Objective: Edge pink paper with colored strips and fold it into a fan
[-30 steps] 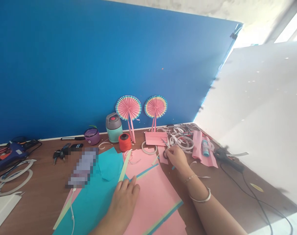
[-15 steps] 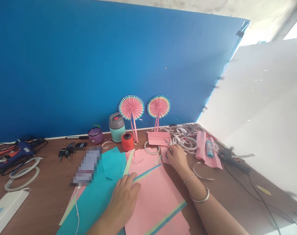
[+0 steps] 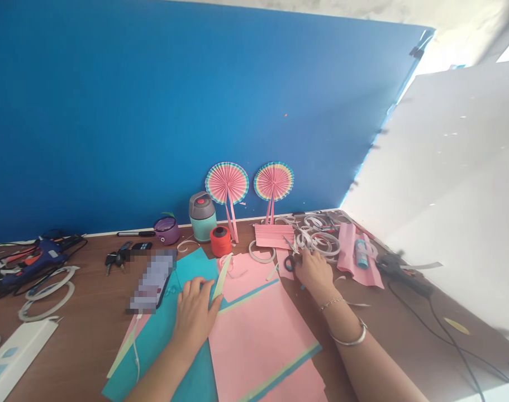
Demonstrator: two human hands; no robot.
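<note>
My left hand (image 3: 195,312) lies on the teal paper (image 3: 199,261) with its fingers apart, the thumb reaching toward a pale yellow strip (image 3: 222,277). Beside it is a stack of pink paper (image 3: 258,335) with blue and yellow bands. My right hand (image 3: 315,273) rests with bent, parted fingers just right of the scissors (image 3: 288,263). Their blades point away, and one handle loop shows clearly. The fingertips are partly hidden, close to the other loop. Behind the scissors lies a pleated pink paper (image 3: 274,236).
Two round paper fans (image 3: 227,183) lean on the blue wall. A teal flask (image 3: 202,220), red spool (image 3: 220,242) and purple cup (image 3: 166,231) stand at the back. Coiled white strips (image 3: 326,244) and a glue stick (image 3: 361,254) lie right; a phone (image 3: 151,282), glue gun (image 3: 51,254) and power strip (image 3: 22,357) left.
My left hand has shifted left from the pink paper's edge onto the teal paper. My right hand has slid right, uncovering a scissor handle loop.
</note>
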